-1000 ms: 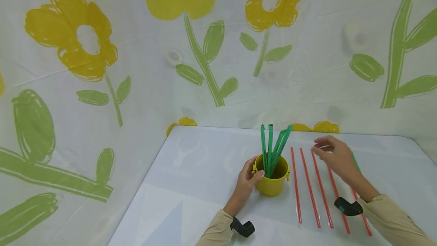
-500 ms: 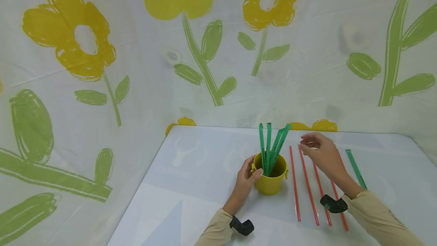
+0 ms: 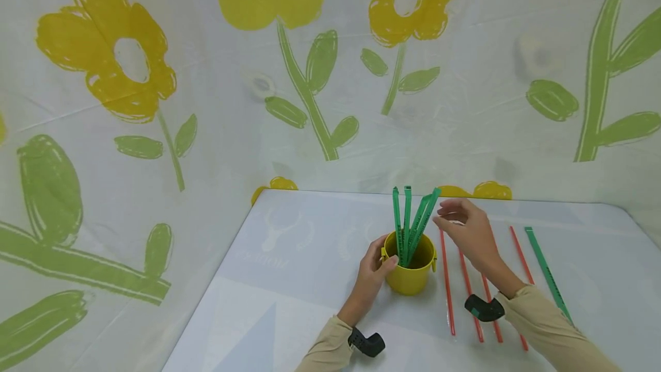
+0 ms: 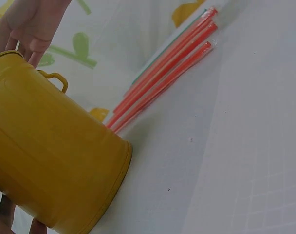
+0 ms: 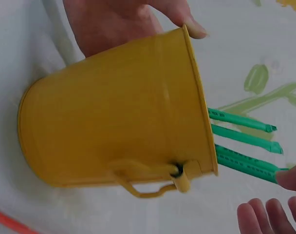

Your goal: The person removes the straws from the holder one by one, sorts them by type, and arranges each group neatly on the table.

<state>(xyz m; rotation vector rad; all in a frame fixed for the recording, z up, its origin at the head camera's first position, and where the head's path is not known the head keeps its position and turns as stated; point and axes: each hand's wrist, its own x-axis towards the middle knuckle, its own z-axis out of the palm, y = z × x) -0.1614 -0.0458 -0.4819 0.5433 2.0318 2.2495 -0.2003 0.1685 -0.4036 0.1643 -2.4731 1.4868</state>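
A small yellow bucket with side handles stands upright on the table. My left hand holds it from the left, thumb over the rim and fingers round the outside. Several green wrapped straws lean inside the bucket and stick out above it. My right hand hovers just right of their tops, fingers loosely bent. In the right wrist view its thumb overlaps the end of one green straw, with the other fingers apart from the thumb; whether it touches cannot be told.
Several red straws in clear wrap lie side by side right of the bucket, partly under my right arm. Beyond them lies another green straw. The white table meets a flower-printed cloth at the back and left.
My right hand has moved left across the red straws to the green straw tops, uncovering the lone green straw on the right. The left hand and bucket have stayed in place.
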